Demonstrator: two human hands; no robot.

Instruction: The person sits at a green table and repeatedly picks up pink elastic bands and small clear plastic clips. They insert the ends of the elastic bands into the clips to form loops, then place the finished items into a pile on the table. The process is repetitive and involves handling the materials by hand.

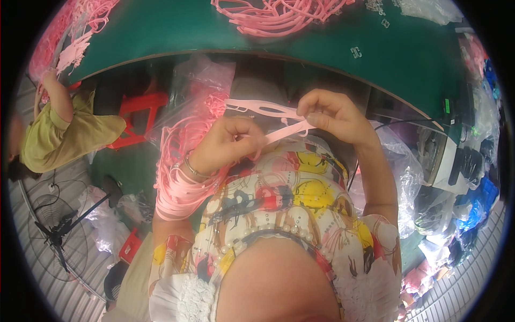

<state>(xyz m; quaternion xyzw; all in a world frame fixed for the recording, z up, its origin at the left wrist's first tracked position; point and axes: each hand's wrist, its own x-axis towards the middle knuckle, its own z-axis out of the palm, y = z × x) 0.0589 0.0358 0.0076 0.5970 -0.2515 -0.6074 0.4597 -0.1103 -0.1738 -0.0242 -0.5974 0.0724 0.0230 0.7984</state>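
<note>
- Green-topped curved work table (300, 45) across 12 o'clock, grey ribbed floor below, standing black fan (56, 228) at 8 o'clock, clear plastic bags (399, 177) heaped toward 3 and 4 o'clock.
- At centre, held above the lap: 1 flat pink flexible plastic strap with cut-out slots (263, 107), running from 11 o'clock of the hands down to the fingertips.
- Left hand (228, 145) curled closed, thumb and fingers pinching a narrow pink band end (284, 132).
- Right hand (332, 114) partly closed, fingertips nipping the same strap where the 2 pieces meet.
- Looped over the left wrist at 7 o'clock of the hands: thick bundle of pink straps (179, 193), judged to be handled pieces.
- Behind the hands, clear bag with more pink straps (185, 126); on the table at 12 o'clock, loose tangle of pink straps (279, 19); small white clips (356, 52) at 1 o'clock.
- Judged midway: many straps gathered on the wrist, 1 in hand, a large supply untouched.
- At 9 o'clock, another person in a yellow-green shirt (64, 134), arm raised to the table edge.
</note>
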